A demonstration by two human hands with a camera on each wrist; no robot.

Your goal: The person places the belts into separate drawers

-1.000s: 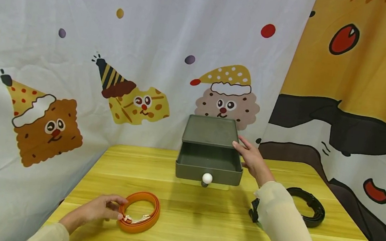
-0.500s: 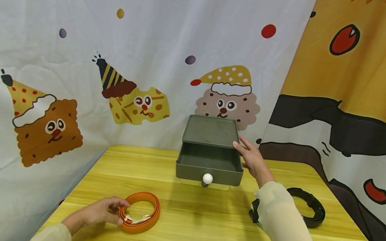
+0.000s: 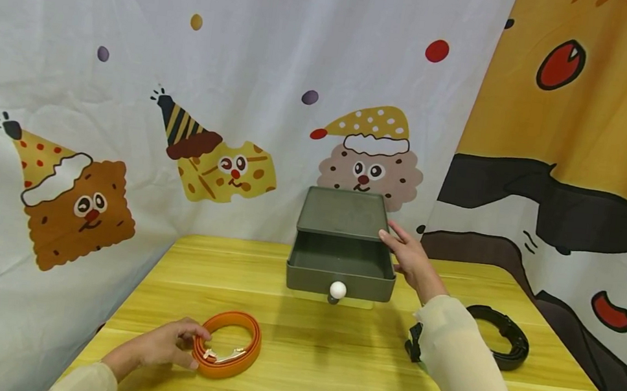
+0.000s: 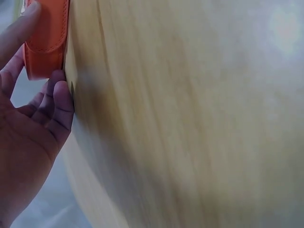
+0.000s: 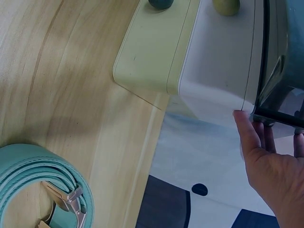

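A coiled orange belt (image 3: 238,366) with a gold buckle lies at the table's front left. My left hand (image 3: 169,342) surrounds its left side, index fingertip over the upper rim and thumb low by the outer edge; the left wrist view shows a finger across the orange belt end (image 4: 47,42). At the back, a small drawer cabinet (image 3: 343,212) has its dark green top drawer (image 3: 309,280) pulled out, showing no contents. My right hand (image 3: 412,260) touches the cabinet's right side, with the thumb (image 5: 242,118) along the front edge of a white drawer (image 5: 213,61).
A coiled black belt (image 3: 515,341) lies right of my right sleeve (image 3: 463,364). The right wrist view shows a coiled teal belt (image 5: 61,164) on the table and a cream bottom drawer (image 5: 147,52) with a dark knob. A cartoon-printed curtain (image 3: 274,34) hangs behind.
My left hand has shifted slightly right, with thumb and index finger spreading a little around the orange belt. The right hand and the drawer hold their places.
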